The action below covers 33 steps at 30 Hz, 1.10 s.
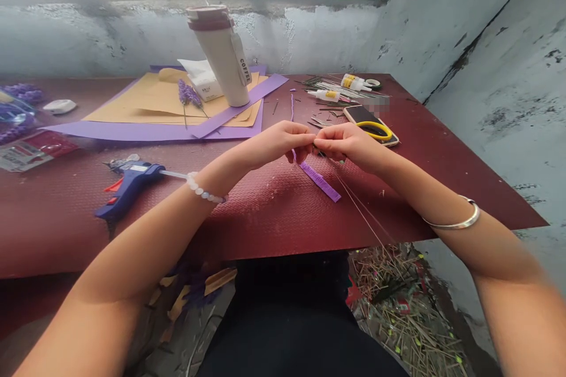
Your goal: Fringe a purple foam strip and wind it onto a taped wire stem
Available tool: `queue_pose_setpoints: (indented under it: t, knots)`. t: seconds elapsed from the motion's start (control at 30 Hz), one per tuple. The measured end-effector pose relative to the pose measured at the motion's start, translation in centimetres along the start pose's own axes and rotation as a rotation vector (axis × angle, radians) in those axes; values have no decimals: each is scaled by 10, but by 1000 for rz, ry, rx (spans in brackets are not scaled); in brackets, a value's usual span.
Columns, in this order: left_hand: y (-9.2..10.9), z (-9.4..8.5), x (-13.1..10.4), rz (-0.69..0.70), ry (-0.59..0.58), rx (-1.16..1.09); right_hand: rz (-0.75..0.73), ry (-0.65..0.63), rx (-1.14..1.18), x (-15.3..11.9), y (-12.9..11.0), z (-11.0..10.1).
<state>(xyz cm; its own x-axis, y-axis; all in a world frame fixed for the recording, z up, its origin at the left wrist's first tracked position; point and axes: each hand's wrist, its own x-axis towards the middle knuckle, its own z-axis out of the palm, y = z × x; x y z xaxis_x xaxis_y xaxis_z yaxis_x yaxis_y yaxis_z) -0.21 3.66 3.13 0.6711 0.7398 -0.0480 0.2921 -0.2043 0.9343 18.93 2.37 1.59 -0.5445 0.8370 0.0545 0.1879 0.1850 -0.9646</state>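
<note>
Above the dark red table, my left hand (pixel 294 140) and my right hand (pixel 338 142) meet fingertip to fingertip. Both are closed in a pinch; what sits between the fingertips is too small and hidden to make out. Thin pale wires (pixel 360 200) run from beneath my right hand down toward the table's front edge. A fringed purple paper strip (pixel 322 182) lies on the table just below my hands. Beyond them, a thin purple twisted strand (pixel 292 107) extends toward the back. Yellow-handled scissors (pixel 375 130) rest on a phone (pixel 362 115) beside my right hand.
A blue glue gun (pixel 137 179) lies left of my left forearm. Behind it are purple and tan sheets (pixel 132 100), a coffee cup (pixel 219 56) and purple flower sprigs (pixel 189 94). Glue bottles (pixel 354 82) and wires lie at the back right. Scraps cover the floor (pixel 398 306).
</note>
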Motion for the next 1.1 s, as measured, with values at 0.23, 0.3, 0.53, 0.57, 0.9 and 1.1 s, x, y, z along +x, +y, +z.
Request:
queue_pose_setpoints:
  t: [0.23, 0.3, 0.53, 0.57, 0.9, 1.1]
  knots:
    - [0, 0, 1, 51, -9, -10, 25, -121, 169, 1, 3, -7]
    - [1, 0, 1, 63, 0, -3, 61, -148, 225, 1, 4, -9]
    - [-1, 1, 2, 111, 3, 29, 205, -190, 327, 0, 2, -11]
    - [-1, 1, 2, 114, 1, 36, 213, -201, 327, 0, 2, -11]
    - [0, 0, 0, 59, 15, 44, 207, -61, 257, 2, 1, -6]
    - [1, 1, 1, 27, 3, 73, 159, 43, 130, 0, -1, -1]
